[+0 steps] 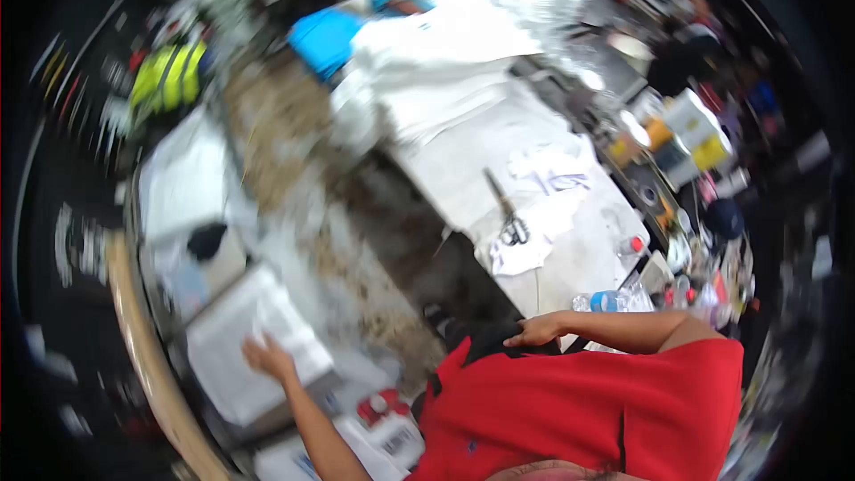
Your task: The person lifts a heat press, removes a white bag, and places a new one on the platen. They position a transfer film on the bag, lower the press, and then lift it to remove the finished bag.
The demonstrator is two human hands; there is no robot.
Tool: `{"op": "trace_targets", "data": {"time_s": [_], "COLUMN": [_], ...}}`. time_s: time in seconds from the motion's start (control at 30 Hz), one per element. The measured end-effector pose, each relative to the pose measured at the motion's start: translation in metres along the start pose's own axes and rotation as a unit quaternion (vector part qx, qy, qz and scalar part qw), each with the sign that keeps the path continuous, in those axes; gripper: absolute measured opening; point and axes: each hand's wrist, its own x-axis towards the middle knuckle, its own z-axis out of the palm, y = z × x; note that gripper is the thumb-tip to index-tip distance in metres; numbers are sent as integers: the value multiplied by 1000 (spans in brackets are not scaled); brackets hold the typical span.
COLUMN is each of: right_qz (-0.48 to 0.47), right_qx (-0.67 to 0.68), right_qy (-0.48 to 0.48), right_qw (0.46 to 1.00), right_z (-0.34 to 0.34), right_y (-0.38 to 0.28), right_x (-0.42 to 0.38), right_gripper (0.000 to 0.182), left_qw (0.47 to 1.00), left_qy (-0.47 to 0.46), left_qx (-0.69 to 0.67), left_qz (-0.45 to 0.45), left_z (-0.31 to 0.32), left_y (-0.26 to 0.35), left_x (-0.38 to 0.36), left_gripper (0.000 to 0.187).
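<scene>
While blur smears the frame, the left hand (267,358) lies flat, fingers spread, on a white stack (254,343) at lower left; the right hand (537,330) rests empty, loosely curled, by the worktop (579,258) near scissors (508,214).

A stack of white folded fabric (254,347) lies flat on a low surface at the lower left of the view, blurred by motion. The left hand (267,358) rests on top of it with fingers spread, palm down, touching its near edge. The right hand (537,331) lies against the red shirt (588,410), fingers loosely curled, holding nothing.
</scene>
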Motion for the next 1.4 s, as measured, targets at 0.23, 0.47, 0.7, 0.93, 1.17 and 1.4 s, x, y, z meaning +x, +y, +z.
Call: {"op": "trace_targets", "data": {"time_s": [0.23,0.47,0.7,0.93,1.17,1.4], "right_qz": [-212,-194,-150,-200,-151,-95], "right_qx": [77,-78,-128,-361,-573,-667], "right_qy": [18,137,82,137,64,13], "right_qw": [974,968,977,900,803,739], "right_z": [-32,-61,-78,-125,-161,-213], "right_y": [-88,-154,-267,-377,-511,-639], "right_x": [121,113,82,75,84,58], "right_gripper": [78,93,108,115,112,109], "left_qw": [992,980,971,934,913,793], "left_qy": [73,143,-2,-183,-233,-138], "left_qx": [-9,39,-220,-282,-332,-504], "left_qz": [105,-131,-92,118,-39,-313], "left_z": [-76,-88,-86,-123,-26,-8], "left_y": [-14,11,-10,133,79,92], "left_x": [119,145,152,107,85,66], "left_gripper": [65,64,48,70,70,53]}}
